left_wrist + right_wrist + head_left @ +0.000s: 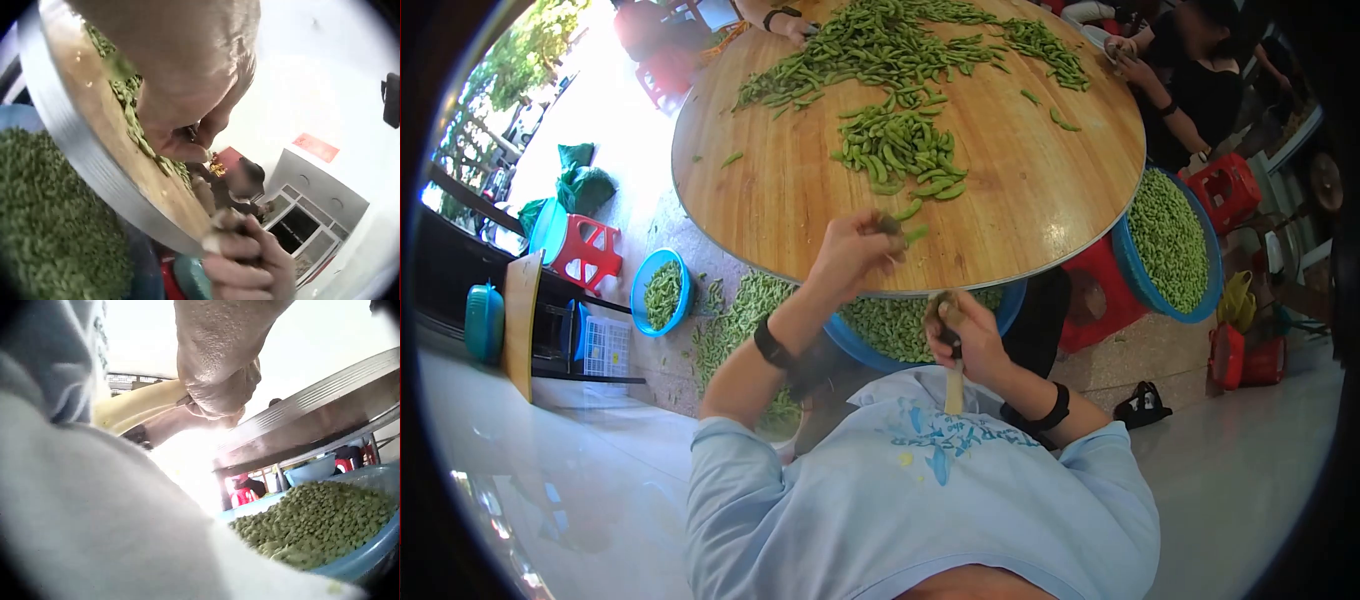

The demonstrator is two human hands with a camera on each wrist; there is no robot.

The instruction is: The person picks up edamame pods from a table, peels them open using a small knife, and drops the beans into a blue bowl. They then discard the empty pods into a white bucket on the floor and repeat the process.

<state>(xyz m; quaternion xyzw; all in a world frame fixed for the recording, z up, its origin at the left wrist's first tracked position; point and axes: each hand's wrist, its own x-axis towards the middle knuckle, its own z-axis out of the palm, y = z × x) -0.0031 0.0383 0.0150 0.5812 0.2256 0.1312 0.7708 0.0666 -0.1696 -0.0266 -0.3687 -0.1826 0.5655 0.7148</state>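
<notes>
So the table [1040,185] sits right in front of the person [1000,490]. Big heap of pods [880,45] on the far side, small heap [900,150] nearer, a few strays [1063,121] right of that. Front tub [839,337] is tucked partly under the near edge, beans in it. Right tub [1214,280] is also full of beans, with one stool [1228,185] past it and a shoe [1143,404] on the floor nearer the person. Over on the left there's a bowl [687,300] of pods, with loose pods [745,320] on the floor between bowl and front tub, and another stool [592,250] further left.
</notes>
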